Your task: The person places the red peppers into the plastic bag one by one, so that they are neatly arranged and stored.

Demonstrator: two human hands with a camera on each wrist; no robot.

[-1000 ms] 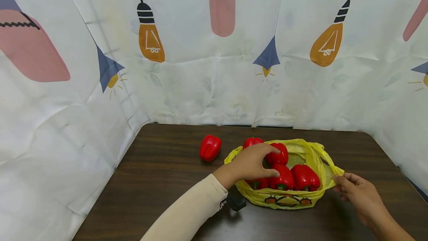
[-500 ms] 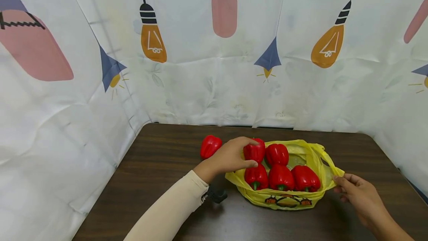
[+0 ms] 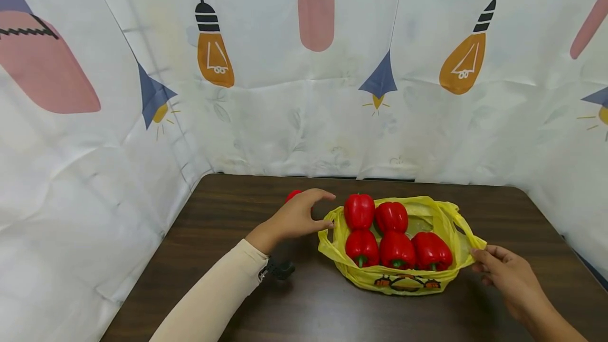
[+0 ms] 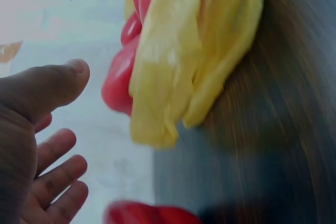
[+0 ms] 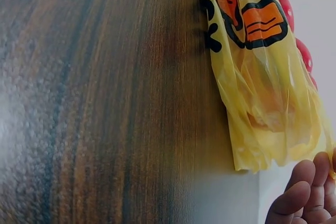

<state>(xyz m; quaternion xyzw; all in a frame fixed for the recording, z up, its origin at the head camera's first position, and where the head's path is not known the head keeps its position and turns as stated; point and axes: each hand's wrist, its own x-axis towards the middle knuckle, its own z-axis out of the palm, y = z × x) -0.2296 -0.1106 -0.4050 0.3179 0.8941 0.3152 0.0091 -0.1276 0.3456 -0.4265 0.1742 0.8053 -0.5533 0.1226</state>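
Observation:
A yellow plastic bag lies with its mouth spread wide, and several red bell peppers with green stems sit inside it in two rows. My right hand pinches the handle at the bag's right end; in the right wrist view its fingers are at the yellow plastic. Left of the bag, my left hand is held with thumb and fingers apart and nothing between them. Behind that hand another red bell pepper shows only partly; the left wrist view has a red pepper at its bottom edge.
Everything stands on a dark wood-grain table. A white curtain printed with lamps and bulbs hangs behind the table and along its sides. A black strap device is on my left wrist.
My left hand has moved left from over the peppers in the bag to beside it, now covering most of the loose pepper. The right hand has kept its hold on the handle.

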